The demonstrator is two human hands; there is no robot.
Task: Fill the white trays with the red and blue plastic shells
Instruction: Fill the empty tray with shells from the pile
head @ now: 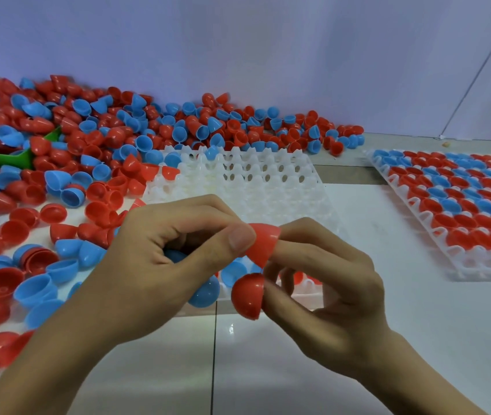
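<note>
Shells are the work here, and two red ones sit in the hands above the near edge of the white tray (247, 181): a pointed red shell (263, 242) pinched between the left hand (160, 259) thumb and the fingertips of the right hand (325, 283), and a rounded red shell (248, 295) held lower down by the curled right fingers. Both hands are closed on shells; the left also seems to cup a blue shell (205, 292) under its palm. These thin plastic halves look very light, stiff and glossy, so they are likely to slip or skitter if squeezed on the dome; a pinch across the open rim, or a thumb inside the cup, should give the surest hold, and little force is needed. The tray under the hands is mostly unfilled, with a few blue and red shells at its near edge and far-left corner. To the right and well apart lies a filled tray (477, 265), its cells packed with red and blue. Along the back and left spreads the loose pile of shells (118, 130), with a green scoop (4, 157) half buried in it. The hands hide the tray's near cells, so how many are filled there cannot be told, and whether the two red shells are nested pieces or separate ones is unclear. The filled tray is cut off at the right edge.
</note>
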